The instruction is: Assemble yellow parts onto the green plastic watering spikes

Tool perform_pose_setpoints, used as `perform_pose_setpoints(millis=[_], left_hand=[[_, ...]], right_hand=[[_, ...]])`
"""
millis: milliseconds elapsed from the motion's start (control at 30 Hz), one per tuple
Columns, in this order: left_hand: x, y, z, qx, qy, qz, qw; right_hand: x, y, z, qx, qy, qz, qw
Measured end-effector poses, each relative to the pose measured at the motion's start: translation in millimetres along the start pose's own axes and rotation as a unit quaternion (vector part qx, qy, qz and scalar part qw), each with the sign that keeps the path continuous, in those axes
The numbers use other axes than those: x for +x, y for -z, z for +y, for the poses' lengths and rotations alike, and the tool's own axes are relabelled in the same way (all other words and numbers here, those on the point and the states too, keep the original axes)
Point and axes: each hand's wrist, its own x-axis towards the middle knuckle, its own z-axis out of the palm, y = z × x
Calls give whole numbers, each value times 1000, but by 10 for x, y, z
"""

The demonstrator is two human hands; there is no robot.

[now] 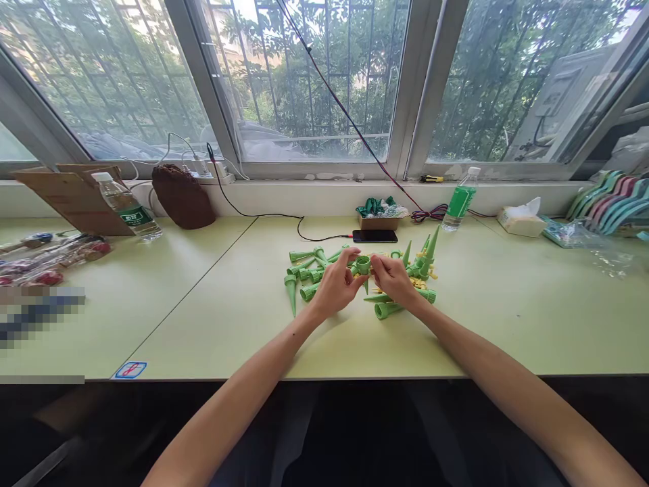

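Observation:
Over the pile, my left hand (339,281) grips a green plastic watering spike (362,262) between thumb and fingers. The spike's round open end faces up toward me, and its pointed tip shows below. My right hand (391,276) is closed in a pinch right beside the spike's rim; whatever its fingertips hold is hidden. Several more green spikes (290,292) lie left of and beneath my left hand. To the right, others stand or lean, among them a tall pointed spike (433,251). Small yellow plastic pieces (422,284) are scattered among them.
Behind the pile lie a phone (375,236) on a cable and a small box (379,220) of green material. Water bottles (460,200) (132,211), a tissue pack (521,220), hangers (613,203) and a brown bag (182,197) line the back of the table (213,318).

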Motion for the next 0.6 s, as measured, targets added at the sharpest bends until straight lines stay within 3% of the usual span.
perform_pose_setpoints(millis=[600], left_hand=[[-13, -37, -66, 39, -53, -6, 998]], right_hand=[[14, 6, -42, 25, -36, 0, 999]])
